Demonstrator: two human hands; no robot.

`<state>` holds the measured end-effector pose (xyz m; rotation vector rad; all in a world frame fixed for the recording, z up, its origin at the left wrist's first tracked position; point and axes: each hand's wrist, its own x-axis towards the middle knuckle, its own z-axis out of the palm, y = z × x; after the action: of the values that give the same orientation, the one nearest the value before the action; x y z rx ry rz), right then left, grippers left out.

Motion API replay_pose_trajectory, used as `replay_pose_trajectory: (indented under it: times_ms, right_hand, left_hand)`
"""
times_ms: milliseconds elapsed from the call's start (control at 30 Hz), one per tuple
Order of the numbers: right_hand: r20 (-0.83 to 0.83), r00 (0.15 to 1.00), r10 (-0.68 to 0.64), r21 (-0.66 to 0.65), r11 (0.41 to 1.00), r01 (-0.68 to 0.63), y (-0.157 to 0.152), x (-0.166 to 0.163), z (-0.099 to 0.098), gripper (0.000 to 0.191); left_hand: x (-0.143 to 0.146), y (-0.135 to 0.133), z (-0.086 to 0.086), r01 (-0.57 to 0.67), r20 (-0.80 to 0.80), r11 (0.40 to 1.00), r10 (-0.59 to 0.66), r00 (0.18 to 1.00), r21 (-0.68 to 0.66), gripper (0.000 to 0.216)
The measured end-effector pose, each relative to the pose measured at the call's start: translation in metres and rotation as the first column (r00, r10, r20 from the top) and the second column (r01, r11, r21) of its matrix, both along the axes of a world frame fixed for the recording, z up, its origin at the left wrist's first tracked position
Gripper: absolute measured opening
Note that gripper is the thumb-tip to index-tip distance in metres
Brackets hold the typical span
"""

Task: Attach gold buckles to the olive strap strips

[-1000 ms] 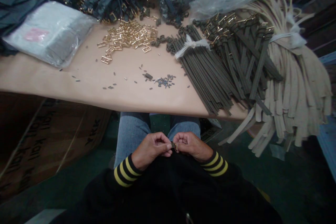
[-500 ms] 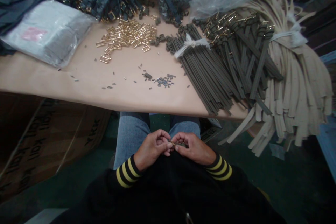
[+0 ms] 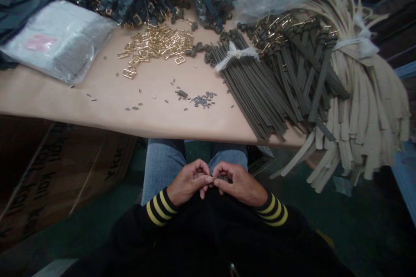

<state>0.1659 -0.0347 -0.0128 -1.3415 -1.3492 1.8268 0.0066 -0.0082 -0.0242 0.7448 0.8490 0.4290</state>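
Over my lap, my left hand (image 3: 188,182) and my right hand (image 3: 241,185) meet fingertip to fingertip. Both pinch a small gold buckle (image 3: 212,177), mostly covered by the fingers, so its exact shape is hard to make out. The thumbs and index fingers of both hands are closed on it. Something dark olive shows faintly under my right fingers; I cannot tell what it is. On the table beyond lies a pile of gold buckles (image 3: 159,43). Closer to the table edge is a scatter of small metal clips (image 3: 204,101).
Tied olive straps (image 3: 251,91) and olive straps with buckles (image 3: 300,65) lie to the right. Beige straps (image 3: 367,117) hang over the edge. Dark straps (image 3: 126,0) and a plastic-wrapped packet (image 3: 61,39) are at back left. A cardboard box (image 3: 94,169) stands below the table (image 3: 81,110).
The fingertips have shifted slightly around the buckle, and the left fingers have spread a little lower. The items on the table have not moved.
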Motion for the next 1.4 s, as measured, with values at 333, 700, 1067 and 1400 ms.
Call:
replay_pose_trajectory:
  times_ms: [333,700,1067,1400]
  right_hand:
    - [0.073,0.997,0.039,-0.029,0.999,-0.037,0.005,0.002,0.009,0.018]
    - [-0.097,0.987,-0.125,-0.170,0.980,0.107,0.006,-0.009,0.001,0.031]
    - [-0.030,0.993,-0.116,-0.177,0.978,0.109,0.010,-0.008,0.002,0.010]
    - [0.038,0.996,0.084,-0.034,0.996,-0.082,0.012,0.005,0.012,0.003]
  left_hand:
    - [0.002,-0.005,0.003,0.035,-0.168,0.993,-0.016,0.986,0.109,0.027]
    - [0.002,-0.006,0.001,0.217,-0.430,0.650,0.187,0.883,0.729,0.027]
    - [0.007,-0.001,0.005,0.092,-0.343,0.866,0.095,0.935,0.492,0.029]
    - [-0.005,0.010,0.016,-0.021,0.108,0.957,0.055,0.993,-0.290,0.030]
